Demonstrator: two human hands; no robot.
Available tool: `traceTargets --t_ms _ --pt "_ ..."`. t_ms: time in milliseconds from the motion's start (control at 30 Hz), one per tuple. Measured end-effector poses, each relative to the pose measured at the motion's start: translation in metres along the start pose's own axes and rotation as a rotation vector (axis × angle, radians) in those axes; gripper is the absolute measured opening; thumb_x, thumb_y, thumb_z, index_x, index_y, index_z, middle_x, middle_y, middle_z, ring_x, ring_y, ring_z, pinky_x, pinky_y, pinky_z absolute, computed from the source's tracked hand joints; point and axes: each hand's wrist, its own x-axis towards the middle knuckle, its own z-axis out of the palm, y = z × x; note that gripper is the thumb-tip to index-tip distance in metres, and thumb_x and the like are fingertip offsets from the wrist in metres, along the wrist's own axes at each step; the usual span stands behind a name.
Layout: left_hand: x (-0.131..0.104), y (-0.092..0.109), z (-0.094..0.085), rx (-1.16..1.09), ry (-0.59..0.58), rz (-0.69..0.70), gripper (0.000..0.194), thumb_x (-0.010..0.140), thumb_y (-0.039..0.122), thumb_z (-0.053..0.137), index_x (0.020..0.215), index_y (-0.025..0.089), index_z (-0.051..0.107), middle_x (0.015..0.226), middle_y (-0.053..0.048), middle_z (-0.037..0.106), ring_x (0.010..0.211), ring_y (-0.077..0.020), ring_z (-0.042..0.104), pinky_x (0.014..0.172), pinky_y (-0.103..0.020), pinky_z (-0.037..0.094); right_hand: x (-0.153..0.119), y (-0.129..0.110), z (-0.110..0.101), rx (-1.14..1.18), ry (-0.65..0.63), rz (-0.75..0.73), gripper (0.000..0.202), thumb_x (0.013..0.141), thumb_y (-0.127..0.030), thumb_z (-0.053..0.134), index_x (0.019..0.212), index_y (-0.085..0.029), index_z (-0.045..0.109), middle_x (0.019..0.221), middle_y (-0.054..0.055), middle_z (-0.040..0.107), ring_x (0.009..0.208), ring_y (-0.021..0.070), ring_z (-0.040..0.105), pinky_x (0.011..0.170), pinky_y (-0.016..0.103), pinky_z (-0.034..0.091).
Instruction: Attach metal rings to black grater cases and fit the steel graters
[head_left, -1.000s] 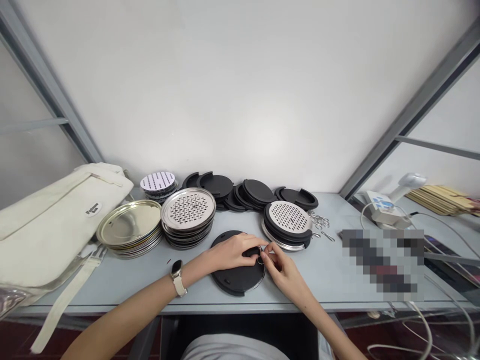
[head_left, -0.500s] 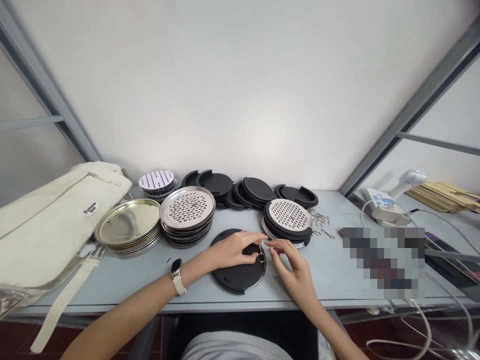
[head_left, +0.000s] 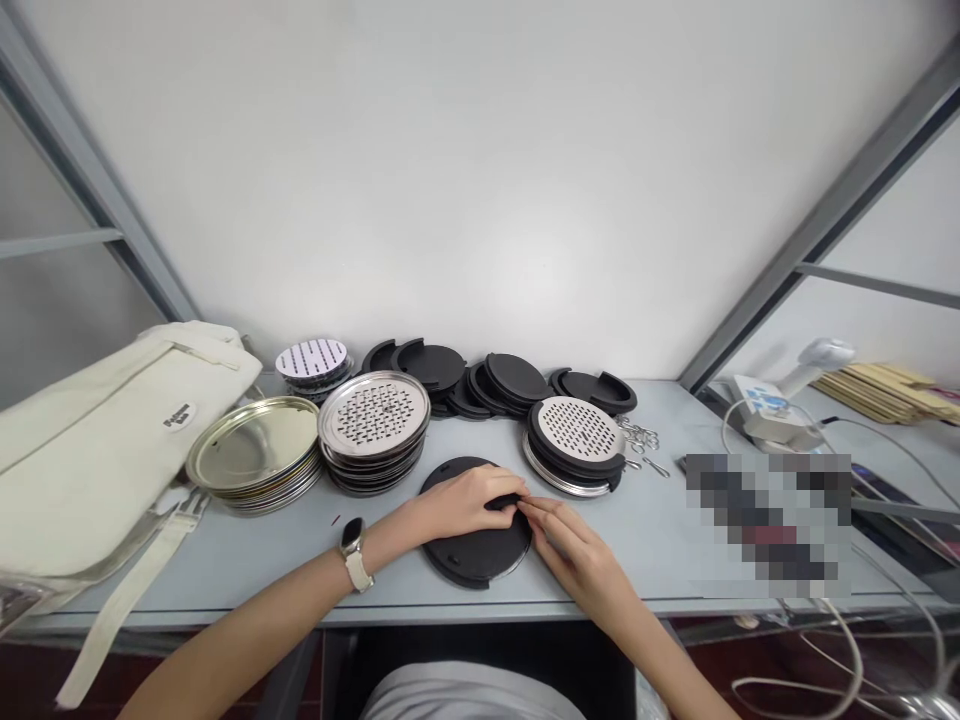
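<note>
Two hands, left hand [head_left: 457,503], right hand [head_left: 574,548], apparently pinching black disc [head_left: 474,545]

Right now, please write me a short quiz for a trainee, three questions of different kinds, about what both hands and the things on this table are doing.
1. True or false: both hands rest on the black disc.
2. What lies on top of the stack of black discs beyond the right hand? A) a perforated metal plate B) a cup C) a book
3. What is worn on the wrist of the left hand?

Key
1. True; the fingertips meet at its right edge.
2. A, the perforated metal plate.
3. A watch.
</note>
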Motion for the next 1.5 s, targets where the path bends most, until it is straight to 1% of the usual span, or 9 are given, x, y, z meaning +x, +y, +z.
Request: traceTargets --t_ms 233,433,600,700,867,1033,1200,1367,1500 --pt "0.001 0.007 -0.005 0.004 -0.051 -0.033 0.026 0.088 0.012 0.051 0.112 0.020 0.058 0.105 -0.006 0.062 0.099 -0.0192 0.058 0.090 -0.030 0.045 -0.001 0.004 0.003 0.045 0.021 0.130 0.022 0.095 -0.016 0.046 0.114 -0.024 0.055 0.109 0.009 0.058 0.104 0.0203 0.060 0.089 0.034 0.053" --pt "-0.001 0.008 -0.003 0.120 0.016 -0.050 0.028 0.087 0.017 0.054 0.115 0.020 0.053 0.110 -0.006 0.058 0.106 -0.0211 0.054 0.098 -0.033 0.041 0.000 0.013 0.004 0.056 0.140 0.221 0.020 0.094 -0.018 0.047 0.111 -0.022 0.056 0.116 0.012 0.049 0.094 0.0185 0.063 0.084 0.033 0.055" --pt "-0.001 0.004 0.001 0.245 0.041 -0.092 0.023 0.087 0.024 0.058 0.110 0.020 0.054 0.106 -0.005 0.058 0.103 -0.0225 0.054 0.097 -0.035 0.039 0.002 0.016 0.003 0.011 0.188 0.234 0.017 0.093 -0.020 0.048 0.105 -0.021 0.061 0.114 0.012 0.048 0.093 0.0198 0.062 0.084 0.037 0.053" --pt "0.000 0.004 0.001 0.271 0.026 -0.095 0.022 0.088 0.027 0.057 0.108 0.020 0.055 0.107 -0.005 0.058 0.103 -0.0222 0.054 0.097 -0.035 0.039 0.001 0.017 0.003 0.008 0.178 0.256 0.013 0.092 -0.021 0.050 0.098 -0.020 0.062 0.112 0.011 0.048 0.094 0.0202 0.062 0.084 0.037 0.052" --pt "0.000 0.006 0.000 0.294 0.023 -0.098 0.020 0.088 0.027 0.056 0.107 0.020 0.055 0.106 -0.005 0.057 0.102 -0.0221 0.054 0.096 -0.035 0.039 0.002 0.015 0.004 0.041 0.093 0.275 0.009 0.092 -0.022 0.049 0.089 -0.020 0.057 0.103 0.010 0.052 0.095 0.0204 0.060 0.082 0.034 0.051" --pt "0.000 0.004 0.001 0.299 0.021 -0.086 0.019 0.088 0.027 0.057 0.105 0.020 0.054 0.104 -0.004 0.056 0.101 -0.0215 0.053 0.096 -0.035 0.039 0.003 0.012 0.003 0.060 0.040 0.323 0.003 0.093 -0.022 0.047 0.092 -0.021 0.050 0.090 0.005 0.057 0.083 0.0173 0.059 0.076 0.030 0.049" --pt "0.004 0.004 0.007 0.308 0.026 -0.135 0.013 0.091 0.026 0.052 0.102 0.019 0.052 0.102 -0.006 0.052 0.098 -0.0218 0.051 0.092 -0.036 0.042 0.003 0.010 0.002 0.064 0.088 0.386 0.008 0.094 -0.026 0.045 0.097 -0.021 0.049 0.090 0.005 0.060 0.081 0.0175 0.059 0.075 0.029 0.048" --pt "0.009 0.006 0.017 0.257 0.075 -0.200 0.013 0.093 0.026 0.047 0.105 0.019 0.046 0.105 -0.007 0.049 0.102 -0.0230 0.047 0.093 -0.040 0.042 0.010 0.009 0.002 0.192 0.131 0.469 0.019 0.097 -0.031 0.038 0.108 -0.020 0.049 0.095 0.007 0.062 0.080 0.0166 0.062 0.074 0.028 0.049" --pt "0.012 0.007 0.026 0.251 0.149 -0.256 0.010 0.093 0.024 0.044 0.102 0.020 0.044 0.105 -0.007 0.047 0.103 -0.0236 0.047 0.093 -0.043 0.041 0.020 0.013 0.005 0.230 0.197 0.513 0.021 0.096 -0.036 0.041 0.099 -0.019 0.053 0.080 0.003 0.059 0.068 0.0155 0.056 0.063 0.026 0.047"
